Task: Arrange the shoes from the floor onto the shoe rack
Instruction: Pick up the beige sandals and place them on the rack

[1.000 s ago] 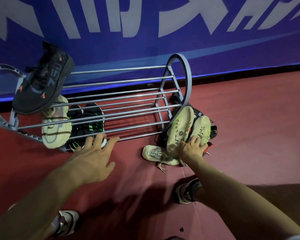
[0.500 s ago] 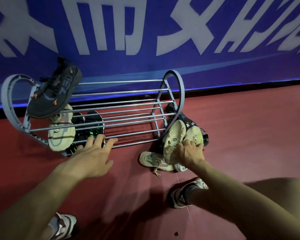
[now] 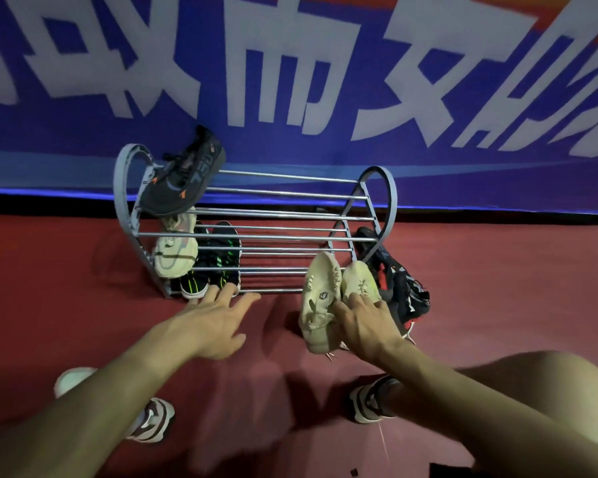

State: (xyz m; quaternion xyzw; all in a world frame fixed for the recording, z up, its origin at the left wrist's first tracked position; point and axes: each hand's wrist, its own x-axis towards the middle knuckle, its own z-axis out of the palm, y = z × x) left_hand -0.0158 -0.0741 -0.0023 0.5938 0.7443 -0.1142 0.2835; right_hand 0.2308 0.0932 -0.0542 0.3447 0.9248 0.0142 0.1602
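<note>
head view: right hand (image 3: 366,322) has lifted cream shoes (image 3: 332,298) off floor (image 3: 83,322).

- The right hand (image 3: 363,322) covers the heels of the pair of cream knit sneakers (image 3: 320,298); how it holds them can't be made out.
- The black-and-red shoes (image 3: 399,288) are half hidden behind that pair and the grey metal shoe rack (image 3: 377,188).
- Both forearms run off the bottom edge.

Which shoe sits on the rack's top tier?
The black shoe with orange accents, tilted at the rack's left end. The cream and green-striped shoes sit on lower tiers.
</note>
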